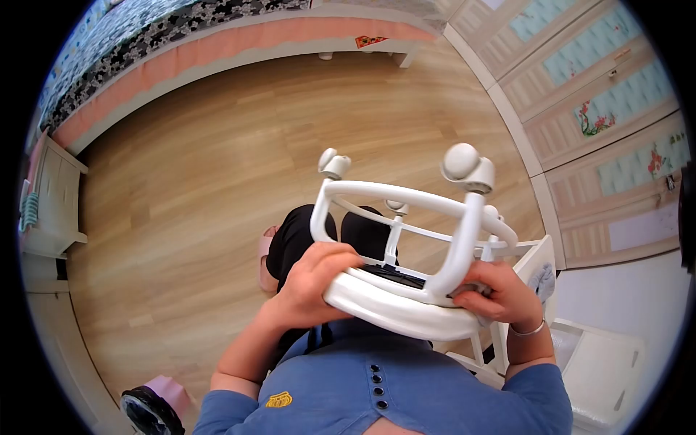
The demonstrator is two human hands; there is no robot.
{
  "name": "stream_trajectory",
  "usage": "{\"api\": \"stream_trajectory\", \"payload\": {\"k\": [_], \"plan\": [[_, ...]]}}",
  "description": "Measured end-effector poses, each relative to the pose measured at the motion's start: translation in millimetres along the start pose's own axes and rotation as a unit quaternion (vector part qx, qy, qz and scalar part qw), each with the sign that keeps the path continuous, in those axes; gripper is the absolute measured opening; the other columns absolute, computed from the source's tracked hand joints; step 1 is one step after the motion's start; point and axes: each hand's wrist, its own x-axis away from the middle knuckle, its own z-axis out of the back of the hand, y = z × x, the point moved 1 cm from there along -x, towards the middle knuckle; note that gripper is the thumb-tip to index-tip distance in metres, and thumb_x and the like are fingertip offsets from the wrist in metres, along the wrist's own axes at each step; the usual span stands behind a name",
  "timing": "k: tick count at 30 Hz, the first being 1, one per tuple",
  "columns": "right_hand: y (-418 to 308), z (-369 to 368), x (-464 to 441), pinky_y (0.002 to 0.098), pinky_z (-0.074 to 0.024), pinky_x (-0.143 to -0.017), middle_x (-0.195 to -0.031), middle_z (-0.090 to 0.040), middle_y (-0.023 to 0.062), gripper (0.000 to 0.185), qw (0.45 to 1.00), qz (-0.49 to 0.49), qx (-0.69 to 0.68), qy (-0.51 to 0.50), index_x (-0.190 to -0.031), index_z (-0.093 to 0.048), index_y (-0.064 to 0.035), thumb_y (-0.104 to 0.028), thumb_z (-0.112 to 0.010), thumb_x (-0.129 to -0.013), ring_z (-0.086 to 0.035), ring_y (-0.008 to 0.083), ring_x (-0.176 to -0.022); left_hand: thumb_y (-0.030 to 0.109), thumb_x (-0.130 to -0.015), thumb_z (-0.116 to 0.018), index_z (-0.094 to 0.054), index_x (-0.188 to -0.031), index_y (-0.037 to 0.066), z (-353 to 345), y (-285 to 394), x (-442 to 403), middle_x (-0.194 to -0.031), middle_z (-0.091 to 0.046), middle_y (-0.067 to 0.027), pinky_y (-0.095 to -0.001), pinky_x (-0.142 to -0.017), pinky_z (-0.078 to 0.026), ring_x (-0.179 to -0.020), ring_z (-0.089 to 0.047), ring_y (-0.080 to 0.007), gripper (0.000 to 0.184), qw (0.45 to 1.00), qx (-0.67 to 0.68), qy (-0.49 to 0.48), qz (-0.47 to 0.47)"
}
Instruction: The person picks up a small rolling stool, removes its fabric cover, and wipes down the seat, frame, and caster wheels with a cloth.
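1. The left hand (pixel 312 286) is gripping the thick seat rim of a white stool (pixel 406 313), fingers curling over the edge, neither spread nor flat.
2. The right hand (pixel 500 293), wearing a bracelet (pixel 528 330), is curling around the rim beside the base of a leg; its fingertips are partly hidden, so whether they are also pinching something small cannot be told.
3. The stool is lying tilted and upturned between the hands, close to a blue shirt (pixel 319 384), its caster wheels (pixel 461 161) pointing up and away. A curved ring is joining the legs, and black parts (pixel 395 275) are showing under the seat.
4. The smooth, rounded rim could be slipping if either grip loosens, and uneven support could be tipping the stool towards the knees. Fingers beside the leg could be getting pinched if it shifts.
5. Black trousers (pixel 293 232) and a pink slipper (pixel 267 254) are showing beyond the left hand; a white wooden frame (pixel 542 264) is standing beyond the right.
6. Farther out, a wooden floor (pixel 217 159) is stretching towards a bed (pixel 246 45) and patterned cabinets (pixel 573 94).
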Motion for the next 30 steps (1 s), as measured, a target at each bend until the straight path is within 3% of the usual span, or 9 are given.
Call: {"api": "stream_trajectory", "payload": {"k": [7,11,13,19,21,25,27,30], "plan": [[11.5,-3.2,21.1,0.0289,-0.0493,-0.065,-0.079,-0.065,0.0084,0.02,0.998,0.031,0.009,0.062,-0.086,-0.062,-0.0027,-0.004,-0.074,-0.069,-0.063,0.0218,-0.073,0.007,-0.058,-0.075,-0.055,-0.092,0.002,-9.5,-12.8,7.3,-0.087,-0.058,-0.0126,-0.0353,-0.07,-0.048,-0.078,-0.058,-0.0286,0.04,0.997,0.025,0.053,-0.043],[13.4,-0.5,25.8,0.0305,-0.0493,-0.065,-0.079,-0.065,0.0083,0.021,0.988,0.096,0.021,0.115,-0.082,-0.063,-0.0029,-0.006,-0.076,-0.066,-0.063,0.0224,-0.072,0.008,-0.057,-0.068,-0.057,-0.082,0.001,6.9,20.0,-11.2,-0.075,-0.058,-0.0107,-0.0342,-0.062,-0.045,-0.066,-0.057,-0.026,0.029,0.992,-0.073,0.065,-0.082],[8.8,-6.9,19.5,0.0323,-0.0496,-0.064,-0.078,-0.065,0.0078,0.021,0.967,0.147,0.156,0.14,-0.081,-0.065,-0.003,-0.007,-0.076,-0.065,-0.063,0.0228,-0.071,0.008,-0.057,-0.066,-0.057,-0.082,0.001,12.4,30.7,-13.7,-0.074,-0.058,-0.0099,-0.0343,-0.06,-0.044,-0.064,-0.056,-0.0248,0.027,0.987,-0.13,0.036,-0.089],[28.9,-13.0,38.6,0.0313,-0.0484,-0.062,-0.078,-0.063,0.0077,0.02,0.973,0.036,0.109,0.2,-0.083,-0.067,-0.0045,-0.009,-0.076,-0.066,-0.061,0.0231,-0.07,0.005,-0.06,-0.061,-0.056,-0.088,0.0,11.3,56.5,-22.0,-0.083,-0.057,-0.009,-0.0346,-0.064,-0.044,-0.074,-0.056,-0.0234,0.029,0.977,-0.192,-0.06,-0.064],[28.2,-3.1,51.9,0.0284,-0.0465,-0.06,-0.079,-0.063,0.0074,0.017,0.981,-0.054,0.083,0.168,-0.082,-0.067,-0.0033,-0.006,-0.074,-0.067,-0.06,0.0201,-0.069,0.004,-0.06,-0.06,-0.055,-0.09,0.0,4.6,59.2,-25.6,-0.085,-0.057,-0.0096,-0.035,-0.067,-0.044,-0.076,-0.056,-0.0238,0.031,0.975,-0.198,-0.081,-0.063],[6.0,26.0,79.9,0.0274,-0.045,-0.061,-0.08,-0.063,0.0087,0.016,0.96,-0.157,0.087,0.216,-0.085,-0.066,-0.0023,-0.007,-0.071,-0.07,-0.059,0.019,-0.069,0.003,-0.061,-0.06,-0.053,-0.094,-0.001,0.8,65.1,-31.9,-0.087,-0.056,-0.0105,-0.0357,-0.069,-0.044,-0.077,-0.056,-0.0245,0.033,0.97,-0.215,-0.1,-0.052],[-2.4,34.7,85.5,0.0287,-0.0444,-0.063,-0.08,-0.063,0.0098,0.017,0.948,-0.1,0.088,0.289,-0.088,-0.065,0.0,-0.007,-0.068,-0.073,-0.058,0.0202,-0.071,0.003,-0.061,-0.06,-0.053,-0.095,-0.002,0.5,67.5,-35.1,-0.087,-0.056,-0.0111,-0.0354,-0.069,-0.043,-0.077,-0.056,-0.0247,0.035,0.968,-0.213,-0.116,-0.06],[-17.3,34.0,69.9,0.0304,-0.0441,-0.064,-0.082,-0.063,0.0111,0.022,0.947,0.001,0.138,0.289,-0.092,-0.065,0.0005,-0.005,-0.065,-0.071,-0.058,0.0246,-0.074,0.003,-0.062,-0.059,-0.053,-0.096,-0.002,-3.4,71.7,-38.3,-0.087,-0.056,-0.0116,-0.0348,-0.068,-0.043,-0.076,-0.056,-0.0243,0.035,0.964,-0.22,-0.132,-0.073]]}}
